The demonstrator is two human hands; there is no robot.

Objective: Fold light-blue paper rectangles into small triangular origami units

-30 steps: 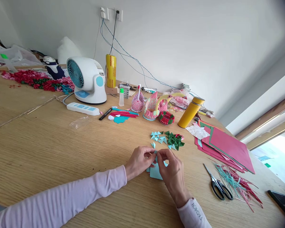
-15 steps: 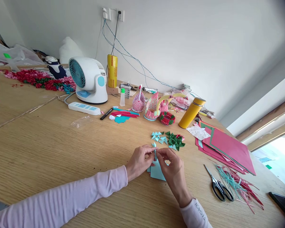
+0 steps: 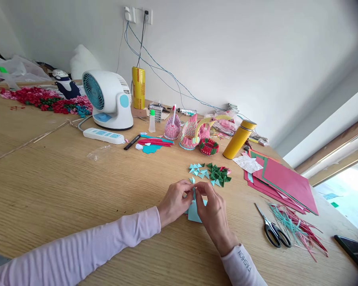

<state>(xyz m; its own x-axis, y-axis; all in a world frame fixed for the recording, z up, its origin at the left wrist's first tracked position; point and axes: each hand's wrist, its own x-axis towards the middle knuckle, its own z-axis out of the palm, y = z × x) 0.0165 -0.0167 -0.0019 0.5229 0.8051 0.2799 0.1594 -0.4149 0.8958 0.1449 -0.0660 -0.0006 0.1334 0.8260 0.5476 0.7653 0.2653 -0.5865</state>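
My left hand [image 3: 175, 200] and my right hand [image 3: 213, 212] meet fingertip to fingertip over a small stack of light blue paper pieces [image 3: 193, 212] on the wooden table [image 3: 62, 186]. Between the fingertips both hands pinch a small light blue paper piece [image 3: 193, 193], held upright just above the stack. Beyond the hands lies a cluster of folded paper triangles, light blue ones [image 3: 198, 171] on the left and green ones [image 3: 219, 174] on the right.
Black scissors [image 3: 273, 232] and thin paper strips [image 3: 295, 230] lie to the right, with red paper sheets [image 3: 283, 180] behind them. Further back stand a yellow flask [image 3: 238, 139], pink paper swans [image 3: 189, 133], a white fan [image 3: 107, 99] and a power strip [image 3: 103, 136]. A dark phone [image 3: 352, 250] lies at far right.
The fingertips of both hands have drawn closer together on the small blue piece. The view has shifted slightly; nothing else on the table has moved.
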